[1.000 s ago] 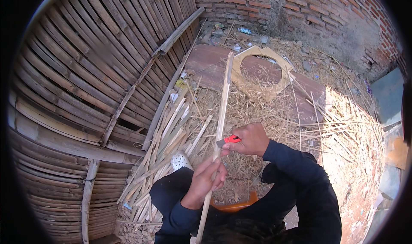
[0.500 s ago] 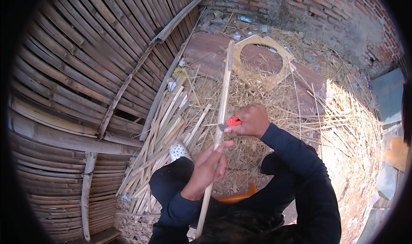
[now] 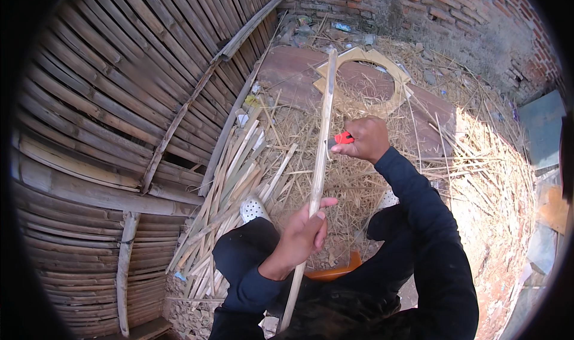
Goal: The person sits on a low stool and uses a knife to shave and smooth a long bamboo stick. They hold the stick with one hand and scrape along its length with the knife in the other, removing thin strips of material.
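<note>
A long pale bamboo strip (image 3: 323, 125) slants up and away from my lap. My left hand (image 3: 301, 235) is closed round its lower part, with the index finger stretched out to the right. Farther along, my right hand (image 3: 366, 139) grips a red-handled utility knife (image 3: 344, 138). Its blade meets the strip's right edge, where a thin curl of shaving seems to hang. The strip's near end reaches down past my left wrist toward my legs.
Split bamboo strips (image 3: 224, 199) lie piled at the left, beside a bamboo slat wall (image 3: 113, 101). Shavings (image 3: 353, 184) cover the ground. Ahead lies a pale board with a round hole (image 3: 399, 77), and a brick wall (image 3: 454, 11) stands behind. White clogs (image 3: 253, 210) are on my feet.
My right hand and the knife have slid up and away along the strip. The strip has shifted slightly right, and my left hand still holds it.
</note>
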